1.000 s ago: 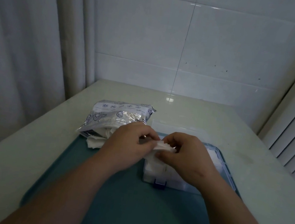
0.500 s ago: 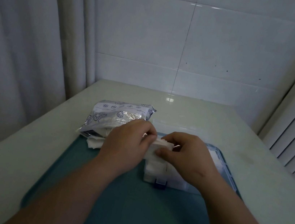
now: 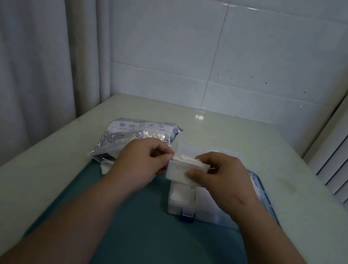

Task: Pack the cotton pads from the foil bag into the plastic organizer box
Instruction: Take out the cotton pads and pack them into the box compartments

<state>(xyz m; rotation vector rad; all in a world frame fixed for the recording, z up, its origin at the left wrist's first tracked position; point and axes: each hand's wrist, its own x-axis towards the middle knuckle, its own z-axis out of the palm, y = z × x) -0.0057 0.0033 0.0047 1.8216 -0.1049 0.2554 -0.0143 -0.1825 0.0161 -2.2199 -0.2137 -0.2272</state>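
A stack of white cotton pads (image 3: 180, 169) hangs just above the left end of the clear plastic organizer box (image 3: 209, 206). My right hand (image 3: 222, 176) pinches its right side between thumb and fingers. At the stack's left edge my left hand (image 3: 141, 163) holds it with curled fingers. White pads lie in the box's left compartment (image 3: 182, 194). The silver foil bag (image 3: 136, 137) lies to the left behind my left hand, its open end towards me with pads spilling out (image 3: 105, 166).
Box and bag rest on a teal tray (image 3: 153, 241) on a pale table (image 3: 15, 188). The box has a blue latch (image 3: 187, 216) at its front and its lid open at the back. A curtain hangs left, a tiled wall behind, slats at right.
The stack of pads has turned so its broad white face points towards me, and both hands have shifted slightly on it above the box.
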